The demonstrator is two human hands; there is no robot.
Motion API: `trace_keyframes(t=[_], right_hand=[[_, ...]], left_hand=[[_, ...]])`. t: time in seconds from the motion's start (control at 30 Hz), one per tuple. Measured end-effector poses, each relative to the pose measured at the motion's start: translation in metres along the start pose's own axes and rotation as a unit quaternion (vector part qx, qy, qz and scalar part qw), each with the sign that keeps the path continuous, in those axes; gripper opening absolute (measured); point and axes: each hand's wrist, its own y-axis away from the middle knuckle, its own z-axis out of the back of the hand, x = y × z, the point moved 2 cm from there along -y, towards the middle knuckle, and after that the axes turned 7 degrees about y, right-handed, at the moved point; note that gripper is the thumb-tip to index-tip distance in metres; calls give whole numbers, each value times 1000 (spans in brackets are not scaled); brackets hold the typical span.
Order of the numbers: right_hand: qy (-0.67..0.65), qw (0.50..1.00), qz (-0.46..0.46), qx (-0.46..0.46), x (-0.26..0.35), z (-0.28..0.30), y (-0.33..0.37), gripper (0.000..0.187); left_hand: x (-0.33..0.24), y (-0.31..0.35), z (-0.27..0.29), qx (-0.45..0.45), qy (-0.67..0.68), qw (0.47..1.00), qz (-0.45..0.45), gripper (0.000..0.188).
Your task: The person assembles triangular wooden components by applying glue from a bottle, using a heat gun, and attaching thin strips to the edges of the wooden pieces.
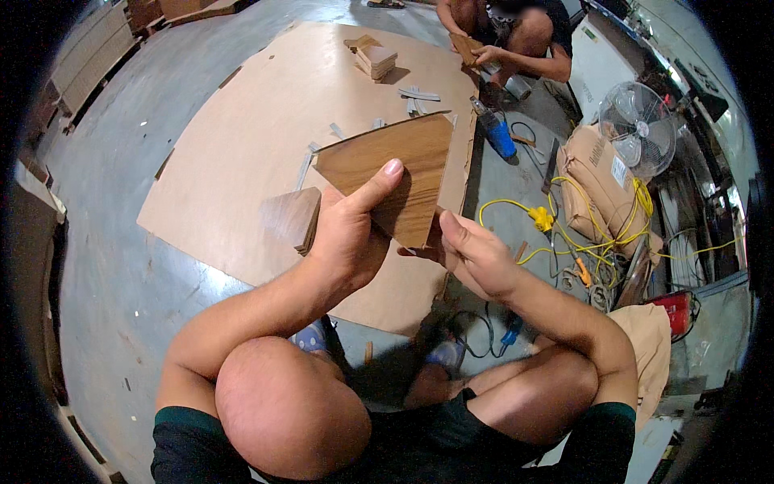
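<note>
My left hand [352, 218] grips a brown wood-grain panel [407, 165] with slanted sides, its thumb flat on the face and its fingers hidden behind. At the panel's lower right edge, my right hand [478, 252] is closed with the fingertips against that edge; part of them is hidden, and whether they also pinch something small I cannot tell. Beneath the panel lies a large brown cardboard sheet [218, 185] on the floor. A stack of similar wood-grain pieces [295, 216] rests on it beside my left wrist. Grey strips [419, 95] lie scattered beyond the panel.
Another stack of wood-grain pieces [376, 62] sits at the sheet's far end. To the right are a blue heat gun [495, 133], a yellow cable connector [542, 217], brown sacks [601, 181] and a fan [639, 127]. A squatting person [528, 48] holds a wooden piece at the far right.
</note>
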Motion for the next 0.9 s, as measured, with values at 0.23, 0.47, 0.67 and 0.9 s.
trace_keyframes(t=[0.23, 0.47, 0.67, 0.9], right_hand=[[22, 1000, -13, 15, -6, 7, -2, 62], [90, 996, 15, -20, -13, 10, -8, 68], [172, 977, 101, -76, -15, 3, -17, 77], [194, 970, 115, -89, -22, 9, -16, 84]], left_hand=[[-1, -2, -1, 11, 19, 1000, -2, 42], [1, -1, 3, -43, 33, 998, 45, 42], [6, -13, 17, -28, 82, 994, 69, 38], [7, -10, 12, -42, 83, 993, 69, 39]])
